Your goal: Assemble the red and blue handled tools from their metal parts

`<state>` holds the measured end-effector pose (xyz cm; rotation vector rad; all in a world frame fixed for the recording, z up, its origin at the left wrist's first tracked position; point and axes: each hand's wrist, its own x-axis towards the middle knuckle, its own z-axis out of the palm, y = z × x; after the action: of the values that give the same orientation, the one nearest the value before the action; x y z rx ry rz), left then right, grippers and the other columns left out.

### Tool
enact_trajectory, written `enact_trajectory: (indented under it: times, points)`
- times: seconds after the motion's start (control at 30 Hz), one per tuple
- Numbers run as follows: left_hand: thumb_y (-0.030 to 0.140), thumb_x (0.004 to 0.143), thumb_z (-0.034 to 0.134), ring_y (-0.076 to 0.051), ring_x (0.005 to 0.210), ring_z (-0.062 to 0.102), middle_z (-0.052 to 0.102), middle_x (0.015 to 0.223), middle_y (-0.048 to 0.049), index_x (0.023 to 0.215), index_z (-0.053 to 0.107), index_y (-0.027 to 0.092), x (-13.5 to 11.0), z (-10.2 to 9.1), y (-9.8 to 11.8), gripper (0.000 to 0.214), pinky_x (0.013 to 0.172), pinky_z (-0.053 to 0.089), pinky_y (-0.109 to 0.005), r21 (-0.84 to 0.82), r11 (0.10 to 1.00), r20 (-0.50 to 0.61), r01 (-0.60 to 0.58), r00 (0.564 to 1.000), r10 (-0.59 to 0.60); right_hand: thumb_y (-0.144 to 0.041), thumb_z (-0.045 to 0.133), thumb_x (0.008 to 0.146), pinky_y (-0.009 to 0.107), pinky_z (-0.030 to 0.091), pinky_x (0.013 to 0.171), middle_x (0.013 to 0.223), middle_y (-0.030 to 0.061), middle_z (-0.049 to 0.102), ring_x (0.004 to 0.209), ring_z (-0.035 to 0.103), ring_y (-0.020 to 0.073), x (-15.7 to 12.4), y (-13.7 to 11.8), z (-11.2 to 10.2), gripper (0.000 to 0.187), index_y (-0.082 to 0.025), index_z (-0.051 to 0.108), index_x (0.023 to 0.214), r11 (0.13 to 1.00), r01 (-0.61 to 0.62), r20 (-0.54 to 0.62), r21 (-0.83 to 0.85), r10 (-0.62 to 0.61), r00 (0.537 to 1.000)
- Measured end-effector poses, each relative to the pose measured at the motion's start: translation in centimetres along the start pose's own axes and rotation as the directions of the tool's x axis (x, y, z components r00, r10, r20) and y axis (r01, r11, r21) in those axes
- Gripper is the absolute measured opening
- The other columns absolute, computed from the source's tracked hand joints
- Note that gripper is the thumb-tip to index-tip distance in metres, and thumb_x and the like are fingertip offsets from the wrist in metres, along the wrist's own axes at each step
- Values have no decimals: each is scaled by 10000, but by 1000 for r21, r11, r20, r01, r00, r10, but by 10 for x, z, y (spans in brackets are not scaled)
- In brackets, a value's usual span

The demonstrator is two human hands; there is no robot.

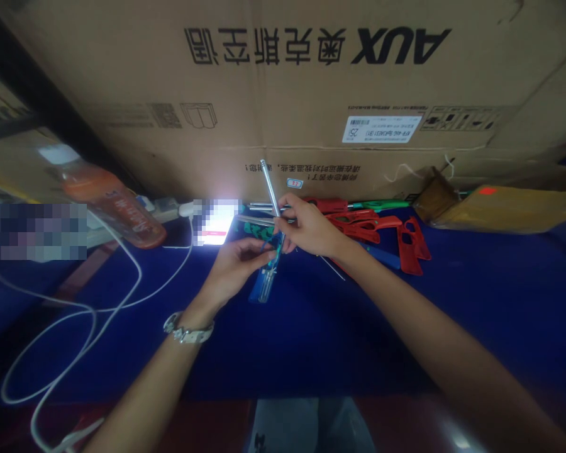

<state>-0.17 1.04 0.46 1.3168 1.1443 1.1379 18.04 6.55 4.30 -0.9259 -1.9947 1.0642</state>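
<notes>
Over the blue tabletop, my left hand [236, 267] pinches a blue piece with a clear plastic end [263, 284], which hangs below the fingertips. My right hand [306, 225], just to the right, has its fingers closed on a slim silver metal rod [270, 187] that points up and slightly left. The rod's lower end meets the blue piece between the hands; the fingers hide whether they are joined. Behind the hands lie more silver rods [255, 220] and a green patterned piece [255, 231]. Several red plastic pieces [358, 223] lie beyond my right hand.
A cardboard box [283, 82] walls off the back. At left stand an orange drink bottle [108, 198] and a looping white cable [139, 270]. A bright phone screen [217, 221] lies near my left hand. A yellow packet [514, 201] rests at the back right.
</notes>
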Motion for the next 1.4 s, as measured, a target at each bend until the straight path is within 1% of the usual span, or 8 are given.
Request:
enact_trajectory:
  times: [0.2, 0.43, 0.63, 0.77, 0.83, 1.03, 1.23, 1.4]
  points:
    - [288, 676, 841, -135, 722, 642, 740, 794, -9, 836, 751, 169, 0, 0, -2, 218, 772, 520, -298, 18, 1000, 25, -1, 1000, 1, -139, 501, 923, 155, 504, 400, 731, -46, 652, 437, 619, 76, -1, -1, 2, 135, -212, 403, 982, 1000, 21, -19, -23, -21, 1000]
    - [316, 724, 817, -115, 692, 619, 677, 729, 12, 739, 648, 161, -2, -3, 2, 230, 720, 502, -261, 73, 997, 38, -28, 999, 25, -191, 550, 925, 194, 539, 432, 775, -20, 687, 459, 639, 94, 1, -2, 3, 167, -210, 402, 1000, 999, -22, -41, 23, 23, 999]
    - [412, 840, 733, -173, 783, 725, 728, 901, -39, 870, 528, 185, -6, 4, 3, 307, 776, 569, -326, -86, 993, 79, 75, 995, -68, -316, 598, 922, 192, 548, 437, 786, -23, 691, 462, 628, 85, 3, 6, 6, 254, -232, 370, 995, 992, -30, -98, 120, 41, 994]
    - [453, 898, 664, -179, 690, 725, 729, 882, -45, 983, 486, 210, -5, 6, -2, 313, 626, 581, -304, -61, 995, 113, 83, 991, -75, -370, 584, 925, 228, 566, 439, 789, -20, 688, 468, 624, 98, 5, 9, 9, 265, -237, 373, 1014, 985, -28, -139, 170, 52, 989]
    - [457, 908, 649, -150, 617, 688, 717, 851, -32, 974, 485, 213, -4, 5, -3, 301, 557, 559, -273, -29, 997, 103, 71, 992, -68, -391, 601, 918, 234, 569, 437, 783, -17, 687, 469, 623, 101, 5, 9, 10, 294, -233, 377, 1027, 982, -30, -150, 184, 58, 987]
    - [395, 911, 640, -122, 643, 654, 717, 973, -61, 899, 481, 197, -6, 8, 2, 255, 562, 551, -256, -56, 995, 79, 80, 994, -76, -364, 615, 914, 221, 556, 416, 754, -25, 674, 443, 613, 96, 5, 5, 11, 292, -231, 368, 994, 985, -30, -157, 170, 57, 986]
    - [374, 923, 600, -119, 607, 613, 702, 832, -24, 928, 465, 203, -10, 15, -1, 218, 528, 516, -239, -115, 991, 39, 65, 997, -61, -431, 635, 895, 207, 543, 393, 737, -33, 677, 426, 606, 88, 4, 4, 12, 345, -239, 354, 955, 986, 2, -166, 165, 26, 986]
    - [379, 917, 609, -123, 607, 615, 708, 818, -26, 919, 475, 207, -10, 13, 0, 218, 527, 509, -242, -103, 991, 50, 83, 996, -78, -414, 632, 896, 232, 559, 411, 750, -26, 680, 431, 603, 92, 3, 3, 12, 338, -242, 348, 960, 987, -6, -157, 160, 31, 987]
